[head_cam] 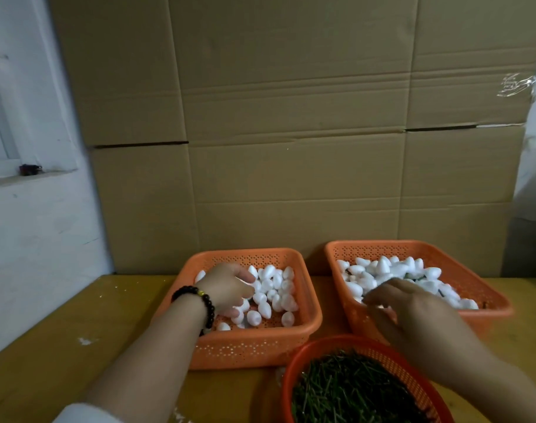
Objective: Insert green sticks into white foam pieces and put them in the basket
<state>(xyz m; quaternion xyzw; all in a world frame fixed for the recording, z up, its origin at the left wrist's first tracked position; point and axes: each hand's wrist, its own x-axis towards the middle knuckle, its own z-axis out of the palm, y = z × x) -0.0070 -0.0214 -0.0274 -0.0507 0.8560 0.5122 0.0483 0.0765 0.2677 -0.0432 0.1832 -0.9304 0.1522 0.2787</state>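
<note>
Here the left hand point(230, 286) digs into the left square orange plastic basket point(309, 323), fingers curled among loose white egg-shaped foam pieces point(279, 290). The right hand point(413, 312) hovers over the right orange basket point(489, 297); its grip I cannot tell. Thin green sticks point(349, 392) fill the round orange basket point(392, 358) on the yellow counter point(47, 361).

Dim, flat indoor light; the right hand point(413, 312) smears with motion blur (edges bow from wide-angle distortion).
</note>
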